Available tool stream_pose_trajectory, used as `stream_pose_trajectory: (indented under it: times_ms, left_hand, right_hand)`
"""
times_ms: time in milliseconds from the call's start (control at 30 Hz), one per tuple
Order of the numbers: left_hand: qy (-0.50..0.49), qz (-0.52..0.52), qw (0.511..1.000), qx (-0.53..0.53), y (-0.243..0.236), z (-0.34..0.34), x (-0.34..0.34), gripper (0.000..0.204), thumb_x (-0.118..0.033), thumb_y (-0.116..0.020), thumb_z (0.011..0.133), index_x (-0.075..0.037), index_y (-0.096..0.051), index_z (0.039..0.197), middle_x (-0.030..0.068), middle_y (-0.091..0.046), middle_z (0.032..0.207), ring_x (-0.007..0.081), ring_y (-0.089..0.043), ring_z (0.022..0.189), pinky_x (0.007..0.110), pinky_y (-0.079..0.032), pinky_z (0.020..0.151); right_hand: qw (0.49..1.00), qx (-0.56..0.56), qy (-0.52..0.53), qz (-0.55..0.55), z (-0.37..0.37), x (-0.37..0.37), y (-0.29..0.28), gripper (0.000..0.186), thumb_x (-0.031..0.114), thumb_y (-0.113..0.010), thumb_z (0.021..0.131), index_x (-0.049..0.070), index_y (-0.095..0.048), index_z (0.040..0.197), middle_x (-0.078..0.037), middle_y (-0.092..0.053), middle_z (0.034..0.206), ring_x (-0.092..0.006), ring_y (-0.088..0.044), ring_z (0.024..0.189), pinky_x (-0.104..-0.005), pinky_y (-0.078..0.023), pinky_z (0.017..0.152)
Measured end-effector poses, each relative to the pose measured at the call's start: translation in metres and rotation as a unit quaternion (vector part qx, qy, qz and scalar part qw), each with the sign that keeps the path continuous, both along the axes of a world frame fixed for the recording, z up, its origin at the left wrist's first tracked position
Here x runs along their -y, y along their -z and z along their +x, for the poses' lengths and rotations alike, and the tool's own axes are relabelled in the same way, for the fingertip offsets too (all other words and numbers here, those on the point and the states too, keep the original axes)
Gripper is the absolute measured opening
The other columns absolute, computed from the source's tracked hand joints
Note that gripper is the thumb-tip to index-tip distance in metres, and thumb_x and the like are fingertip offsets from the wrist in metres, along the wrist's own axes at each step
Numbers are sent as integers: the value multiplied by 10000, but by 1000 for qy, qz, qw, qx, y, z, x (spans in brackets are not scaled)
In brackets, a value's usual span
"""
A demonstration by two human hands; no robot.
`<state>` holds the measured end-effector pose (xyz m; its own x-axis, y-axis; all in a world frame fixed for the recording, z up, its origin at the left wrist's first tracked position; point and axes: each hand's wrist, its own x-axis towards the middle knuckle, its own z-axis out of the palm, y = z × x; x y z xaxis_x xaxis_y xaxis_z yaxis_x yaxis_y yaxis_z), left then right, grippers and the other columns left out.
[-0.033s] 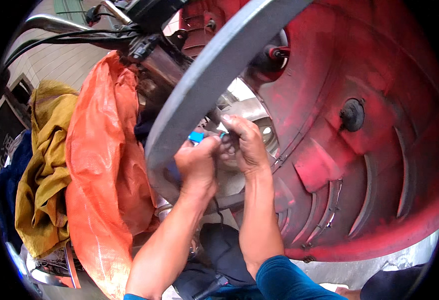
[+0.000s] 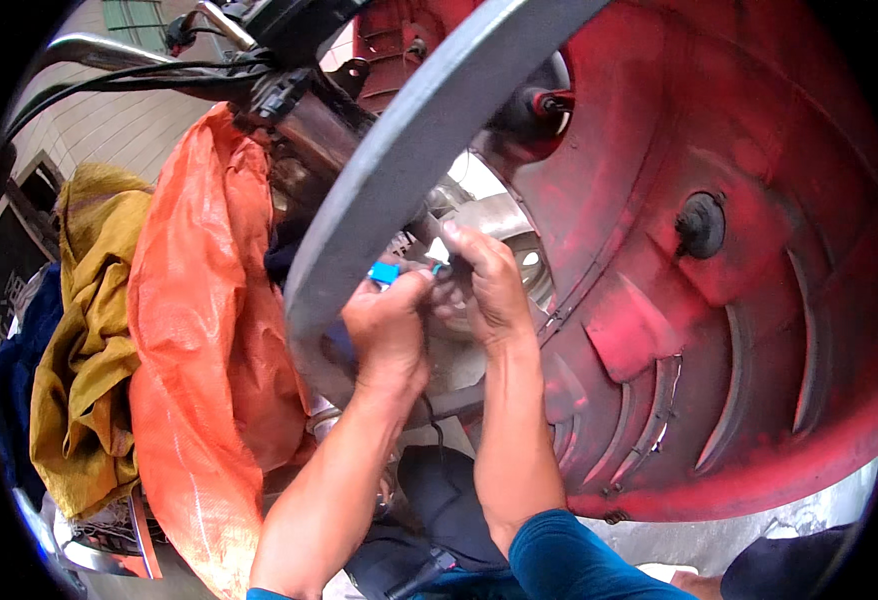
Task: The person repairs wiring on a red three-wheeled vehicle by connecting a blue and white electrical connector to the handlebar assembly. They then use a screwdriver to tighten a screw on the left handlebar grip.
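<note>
My left hand (image 2: 389, 325) is closed on a small blue plastic part (image 2: 384, 273), just behind a curved dark grey band (image 2: 379, 165). My right hand (image 2: 494, 300) is beside it, thumb and fingers pinched around something small that I cannot make out, with a pale bit showing near the thumb. Both hands are inside an opening in a large red, dirt-darkened plastic body panel (image 2: 639, 340), with silvery metal behind them. A dark cable (image 2: 437, 430) hangs below my hands.
Handlebar tubes (image 2: 99, 45) with black cables sit at upper left. An orange sack (image 2: 199, 330) and mustard cloth (image 2: 89, 380) lie along the left, beside dark blue fabric (image 2: 19, 380). Black rubber-like fittings (image 2: 699, 225) are on the red panel. Dark fabric (image 2: 429, 480) is below.
Both hands have shifted very slightly left, along with most of the view, and a little more of the pale bit shows by my right thumb.
</note>
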<state>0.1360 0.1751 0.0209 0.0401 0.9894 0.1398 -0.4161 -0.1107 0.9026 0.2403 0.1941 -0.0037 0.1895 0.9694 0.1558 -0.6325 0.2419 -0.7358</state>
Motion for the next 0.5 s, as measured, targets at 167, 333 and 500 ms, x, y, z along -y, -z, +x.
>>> stream_pose_trajectory:
  times_ms: [167,333,500]
  left_hand:
    - [-39,-9,999,-7,1,-1,1,116,20,-557,781,-39,-485,851,64,-556,731,157,-552,600,301,-490,515]
    - [-45,4,999,-4,4,2,-5,127,25,-548,787,-40,-479,872,71,-550,759,169,-550,611,320,-496,530]
    - [-85,28,996,11,2,2,-3,136,14,-561,754,-20,-498,870,60,-538,742,155,-536,592,304,-482,520]
  right_hand:
    - [976,83,196,57,8,-42,-6,242,205,-645,826,-14,-660,928,-69,-644,783,-110,-585,721,-229,-452,667]
    - [967,181,158,88,18,-95,-17,296,64,-664,700,-45,-658,975,-107,-678,899,-162,-616,820,-278,-479,769]
    - [954,205,190,111,1,-110,-26,248,109,-648,685,-6,-689,901,-140,-689,793,-188,-654,735,-290,-493,715]
